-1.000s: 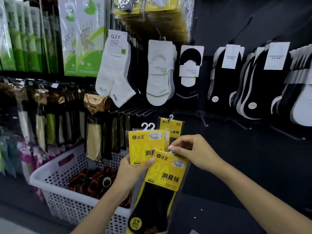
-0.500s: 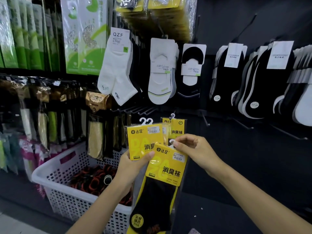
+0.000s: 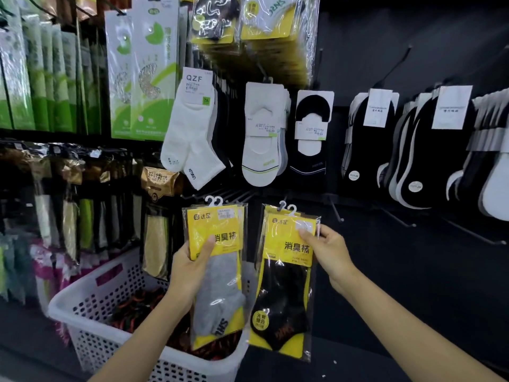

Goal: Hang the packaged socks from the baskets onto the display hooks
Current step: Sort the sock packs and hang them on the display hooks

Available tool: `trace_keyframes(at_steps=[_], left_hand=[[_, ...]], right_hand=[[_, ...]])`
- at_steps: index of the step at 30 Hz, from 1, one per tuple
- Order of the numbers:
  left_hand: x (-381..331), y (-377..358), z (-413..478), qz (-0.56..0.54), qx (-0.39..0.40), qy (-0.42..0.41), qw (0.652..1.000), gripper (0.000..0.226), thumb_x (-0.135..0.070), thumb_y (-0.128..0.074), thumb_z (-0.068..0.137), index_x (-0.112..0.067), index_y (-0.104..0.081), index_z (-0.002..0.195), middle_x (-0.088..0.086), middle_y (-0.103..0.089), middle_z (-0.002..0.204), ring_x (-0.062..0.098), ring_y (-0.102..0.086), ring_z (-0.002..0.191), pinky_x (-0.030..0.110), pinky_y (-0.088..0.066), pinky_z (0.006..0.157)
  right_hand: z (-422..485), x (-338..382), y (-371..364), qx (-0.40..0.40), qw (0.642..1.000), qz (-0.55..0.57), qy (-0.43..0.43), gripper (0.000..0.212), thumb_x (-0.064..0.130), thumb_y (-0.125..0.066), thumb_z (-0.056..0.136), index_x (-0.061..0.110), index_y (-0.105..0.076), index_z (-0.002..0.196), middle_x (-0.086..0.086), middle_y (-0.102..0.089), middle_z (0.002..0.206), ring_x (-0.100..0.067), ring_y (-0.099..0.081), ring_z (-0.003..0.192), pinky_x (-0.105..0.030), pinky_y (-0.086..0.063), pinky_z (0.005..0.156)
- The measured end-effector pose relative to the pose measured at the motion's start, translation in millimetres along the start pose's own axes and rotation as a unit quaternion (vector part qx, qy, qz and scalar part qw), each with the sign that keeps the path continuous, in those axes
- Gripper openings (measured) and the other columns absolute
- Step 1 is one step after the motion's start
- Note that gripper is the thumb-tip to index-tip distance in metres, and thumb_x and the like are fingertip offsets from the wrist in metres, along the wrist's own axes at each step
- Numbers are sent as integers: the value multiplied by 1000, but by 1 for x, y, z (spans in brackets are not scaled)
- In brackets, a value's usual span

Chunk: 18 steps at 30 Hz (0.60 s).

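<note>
Your left hand (image 3: 190, 267) grips a yellow 达足 grey-sock pack (image 3: 220, 288), thumb across the words 消臭袜. Your right hand (image 3: 327, 249) pinches the top of the matching black-sock pack (image 3: 283, 293), just beside it at 3 o'clock. White QZF socks (image 3: 190, 133) hang at 12 o'clock, and the white basket (image 3: 91, 307) sits at 7 o'clock.

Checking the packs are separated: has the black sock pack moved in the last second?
Yes: the black sock pack shifted right, now clear of the white basket corner it overlapped before.
</note>
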State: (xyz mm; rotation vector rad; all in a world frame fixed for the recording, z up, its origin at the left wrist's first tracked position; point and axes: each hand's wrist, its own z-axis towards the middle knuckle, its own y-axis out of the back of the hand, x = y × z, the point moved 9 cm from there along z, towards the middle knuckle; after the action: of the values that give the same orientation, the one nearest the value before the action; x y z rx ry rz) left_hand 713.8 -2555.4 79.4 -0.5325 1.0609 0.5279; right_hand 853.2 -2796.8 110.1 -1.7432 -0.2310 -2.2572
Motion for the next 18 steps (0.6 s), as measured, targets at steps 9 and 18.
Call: trace_keyframes(at_steps=[9, 18], left_hand=[[-12, 20, 18, 33, 0, -37, 999, 8, -29, -60, 88, -28, -68, 91, -25, -71, 83, -8, -66, 79, 3, -46, 58], [-8, 15, 18, 26, -9, -20, 999, 11, -32, -63, 85, -29, -65, 96, -27, -70, 84, -10, -65, 78, 2, -45, 56]], right_hand=[[44, -18, -18, -12, 996, -87, -5, 7, 13, -65, 89, 18, -67, 93, -2, -73, 92, -17, -70, 85, -31, -57, 74], [63, -54, -6, -81, 992, -37, -88, 18, 10, -61, 92, 6, -62, 109, -10, -68, 101, -20, -65, 90, -28, -53, 75]])
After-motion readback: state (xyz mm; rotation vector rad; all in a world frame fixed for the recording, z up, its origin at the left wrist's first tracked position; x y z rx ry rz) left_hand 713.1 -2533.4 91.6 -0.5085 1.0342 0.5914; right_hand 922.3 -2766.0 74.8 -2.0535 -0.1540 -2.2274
